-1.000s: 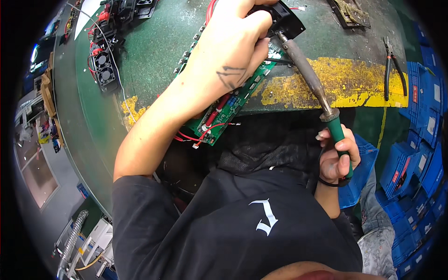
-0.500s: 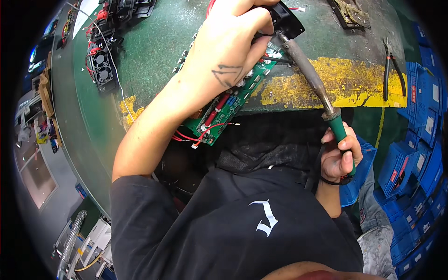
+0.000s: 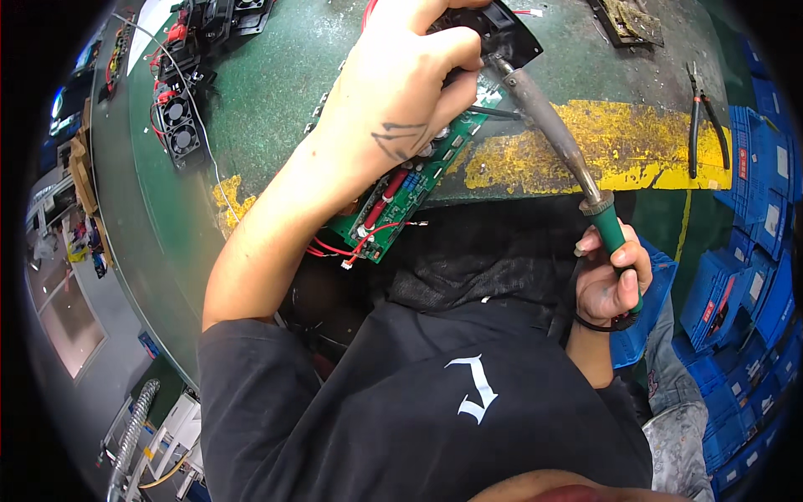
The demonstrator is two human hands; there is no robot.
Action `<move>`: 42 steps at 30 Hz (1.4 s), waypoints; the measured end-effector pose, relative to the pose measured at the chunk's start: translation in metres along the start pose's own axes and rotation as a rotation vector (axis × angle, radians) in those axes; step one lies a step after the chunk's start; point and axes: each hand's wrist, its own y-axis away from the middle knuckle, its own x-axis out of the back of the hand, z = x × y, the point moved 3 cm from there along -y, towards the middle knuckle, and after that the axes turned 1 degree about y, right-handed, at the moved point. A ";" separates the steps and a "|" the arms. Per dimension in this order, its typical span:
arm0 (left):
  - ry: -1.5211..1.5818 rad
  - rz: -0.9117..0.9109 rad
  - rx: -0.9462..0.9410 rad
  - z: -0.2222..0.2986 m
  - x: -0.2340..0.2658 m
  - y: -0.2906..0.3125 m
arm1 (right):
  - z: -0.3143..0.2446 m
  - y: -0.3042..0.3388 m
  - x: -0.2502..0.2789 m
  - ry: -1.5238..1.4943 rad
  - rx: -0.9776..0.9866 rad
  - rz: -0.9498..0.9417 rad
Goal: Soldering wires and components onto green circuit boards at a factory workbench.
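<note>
My left hand (image 3: pixel 410 79) is closed, its curled fingers at a black plastic housing (image 3: pixel 519 42) near the far edge of the view. Part of the housing is hidden behind those fingers. My right hand (image 3: pixel 615 280) wraps round the green handle of a soldering iron (image 3: pixel 552 125). The iron slants up to the left, and its tip meets or nearly meets the housing beside my left thumb; exact contact is unclear. Under my left wrist lies a green circuit board (image 3: pixel 427 180) with red and blue components. Red wires (image 3: pixel 335 248) with a white connector hang off its near end.
The green bench (image 3: pixel 268 92) has a worn yellow strip (image 3: pixel 577 151) at its near edge. Cutting pliers (image 3: pixel 701 121) lie on the right. Black twin fans (image 3: pixel 179 127) stand at the left by a grey cable (image 3: pixel 205 130). Blue crates (image 3: pixel 757 167) are stacked beyond the right side.
My left hand and the iron's tip have shifted slightly to the left. My right hand keeps nearly the same place and grip.
</note>
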 end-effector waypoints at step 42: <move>0.032 0.042 -0.022 0.009 0.002 -0.009 | 0.005 0.008 -0.012 -0.232 -0.243 0.201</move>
